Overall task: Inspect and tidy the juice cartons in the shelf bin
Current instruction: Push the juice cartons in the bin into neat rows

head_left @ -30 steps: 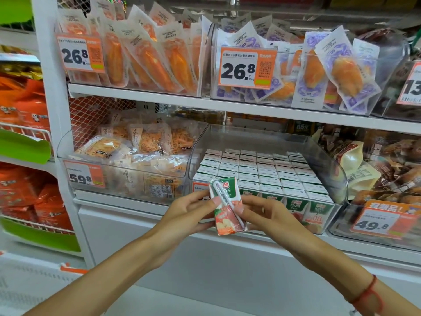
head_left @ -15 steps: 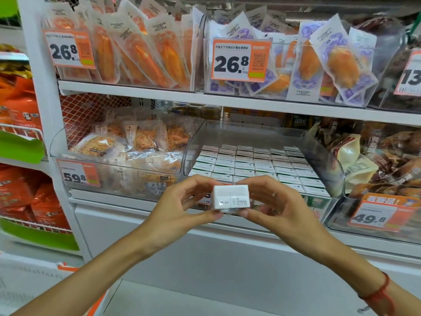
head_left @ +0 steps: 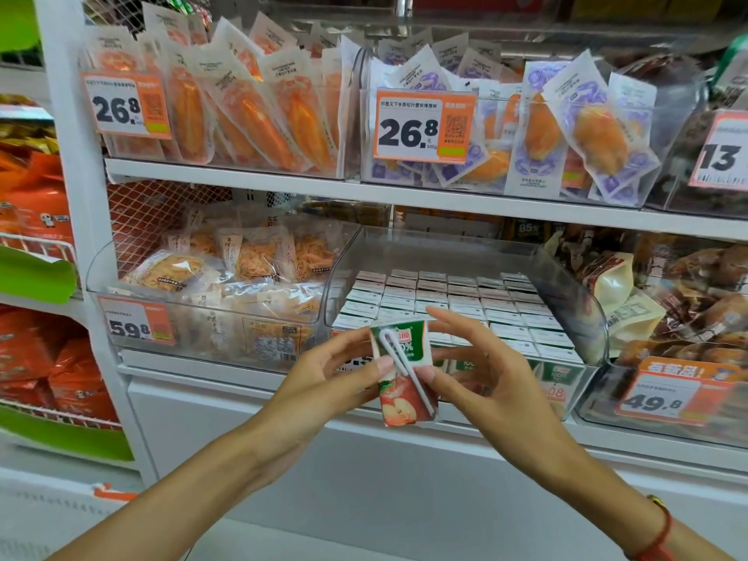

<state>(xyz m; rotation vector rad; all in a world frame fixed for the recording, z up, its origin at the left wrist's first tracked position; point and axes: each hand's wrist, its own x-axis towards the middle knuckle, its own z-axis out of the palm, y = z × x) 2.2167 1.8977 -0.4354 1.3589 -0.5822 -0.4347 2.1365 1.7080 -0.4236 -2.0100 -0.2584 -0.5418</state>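
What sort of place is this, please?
Most likely a shop's snack aisle: orange price tags on clear bins, packaged snacks filling white shelves, and rows of juice cartons.

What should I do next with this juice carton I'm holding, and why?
Probably set the juice carton back upright into the clear bin: both hands, left hand and right hand, pinch it in front, straw side facing you, above the neat rows.

Open space above cartons (head_left: 453,295) under upper shelf (head_left: 404,196).
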